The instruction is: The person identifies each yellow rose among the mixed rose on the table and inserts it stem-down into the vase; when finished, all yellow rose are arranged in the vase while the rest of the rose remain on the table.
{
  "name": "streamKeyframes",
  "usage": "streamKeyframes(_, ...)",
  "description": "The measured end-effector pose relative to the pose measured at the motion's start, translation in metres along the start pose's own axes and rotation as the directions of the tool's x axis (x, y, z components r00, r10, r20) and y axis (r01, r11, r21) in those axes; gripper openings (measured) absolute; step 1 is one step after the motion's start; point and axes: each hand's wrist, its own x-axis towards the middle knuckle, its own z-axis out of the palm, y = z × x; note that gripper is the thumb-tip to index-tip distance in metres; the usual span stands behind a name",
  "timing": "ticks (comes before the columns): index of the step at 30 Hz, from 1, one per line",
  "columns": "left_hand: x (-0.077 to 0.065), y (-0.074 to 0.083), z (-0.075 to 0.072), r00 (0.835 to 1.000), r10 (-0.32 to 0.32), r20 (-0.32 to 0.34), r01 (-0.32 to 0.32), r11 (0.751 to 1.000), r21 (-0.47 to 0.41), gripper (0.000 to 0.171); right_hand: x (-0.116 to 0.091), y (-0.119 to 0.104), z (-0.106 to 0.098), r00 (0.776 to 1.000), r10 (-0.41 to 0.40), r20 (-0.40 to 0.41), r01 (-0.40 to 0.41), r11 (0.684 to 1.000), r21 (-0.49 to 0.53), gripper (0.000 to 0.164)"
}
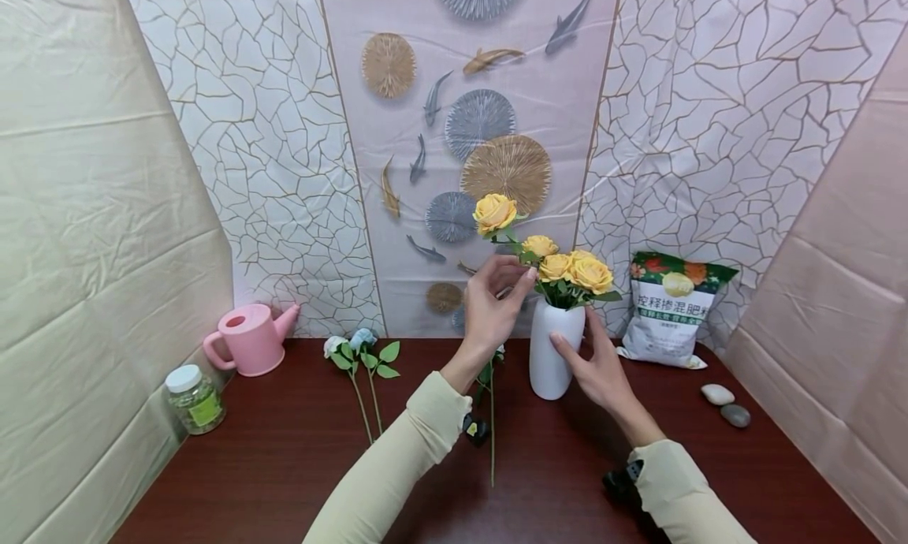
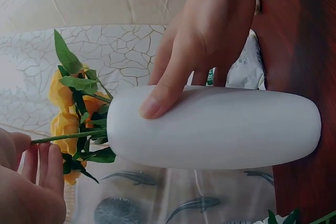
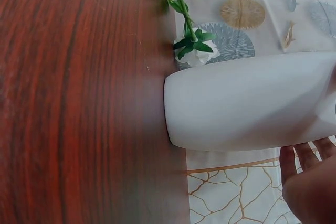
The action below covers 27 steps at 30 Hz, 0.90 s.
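Observation:
A white vase point(image 1: 548, 359) stands upright on the table with several yellow roses point(image 1: 590, 274) in its mouth. My left hand point(image 1: 491, 307) pinches the green stem point(image 2: 63, 137) of a yellow rose. This stem runs into the vase mouth, and the topmost yellow rose point(image 1: 495, 214) leans out to the left above that hand. My right hand point(image 1: 599, 370) grips the vase, thumb on its near side and fingers around the right and back. In the right wrist view, fingers point(image 3: 307, 156) touch the vase wall. A white rose point(image 3: 197, 53) lies beside the vase, partly behind my left forearm in the head view.
To the left are a pink watering can point(image 1: 251, 343), a lidded jar point(image 1: 195, 402) and two pale artificial flowers point(image 1: 363, 339). A fertilizer bag point(image 1: 668, 315) leans at the back right, near a white stone point(image 1: 717, 394) and a grey stone point(image 1: 735, 415). Patterned cloth hangs behind.

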Motion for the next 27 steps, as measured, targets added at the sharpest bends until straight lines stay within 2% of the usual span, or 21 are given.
streamKeyframes(5,0.005,0.004,0.003,0.998,0.058,-0.038,-0.057,0.998,0.041,0.02,-0.001,-0.001,-0.001,1.0,0.006,0.011,-0.006,1.0,0.007,0.085)
streamKeyframes(9,0.008,0.011,0.01,0.996,0.063,-0.056,-0.061,0.998,0.03,0.021,0.0,-0.002,-0.001,1.0,0.004,0.012,-0.004,1.0,0.009,0.084)
streamKeyframes(11,0.006,0.02,0.013,0.996,0.061,-0.067,-0.059,0.998,0.027,0.02,0.0,-0.002,-0.002,1.0,0.007,0.015,-0.008,1.0,0.015,0.084)
streamKeyframes(16,0.008,0.031,0.019,0.986,0.105,-0.129,-0.104,0.994,0.01,0.022,-0.007,-0.029,-0.005,0.999,0.017,0.04,-0.017,1.0,0.013,0.083)
streamKeyframes(19,0.013,0.025,0.021,0.981,0.135,-0.136,-0.132,0.991,0.035,0.024,-0.008,-0.037,-0.006,0.999,0.014,0.04,-0.015,1.0,0.019,0.083)
streamKeyframes(23,0.009,0.019,0.022,0.987,0.133,-0.093,-0.124,0.988,0.095,0.022,-0.003,-0.019,-0.003,1.0,0.005,0.024,-0.006,0.999,0.032,0.083)
streamKeyframes(27,-0.003,0.006,0.023,0.993,0.1,-0.059,-0.091,0.986,0.139,0.018,0.0,-0.002,0.0,1.0,0.015,0.017,-0.015,1.0,0.025,0.082)
